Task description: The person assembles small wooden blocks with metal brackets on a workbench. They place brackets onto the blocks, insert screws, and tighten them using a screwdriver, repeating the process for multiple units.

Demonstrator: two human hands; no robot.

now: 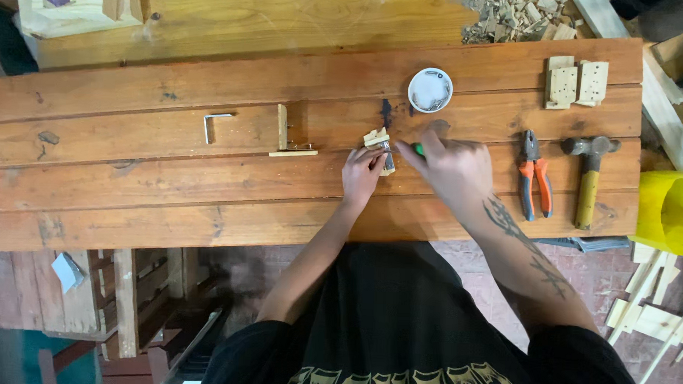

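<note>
A small pale wooden piece with a metal fitting (pixel 377 139) lies at the middle of the wooden plank table (pixel 167 201). My left hand (pixel 361 174) pinches its lower end and steadies it. My right hand (pixel 452 167) grips a tool with a green handle (pixel 417 149), its tip pointed at the piece. Most of the tool is hidden inside my fist.
A white round dish with small metal parts (pixel 430 90) sits behind the hands. Left are an L-shaped wooden piece (pixel 286 138) and a metal hex key (pixel 214 124). Right lie orange-handled pliers (pixel 535 176), a hammer (pixel 589 178) and wooden blocks with holes (pixel 577 81). A yellow bin (pixel 670 211) stands at the right edge.
</note>
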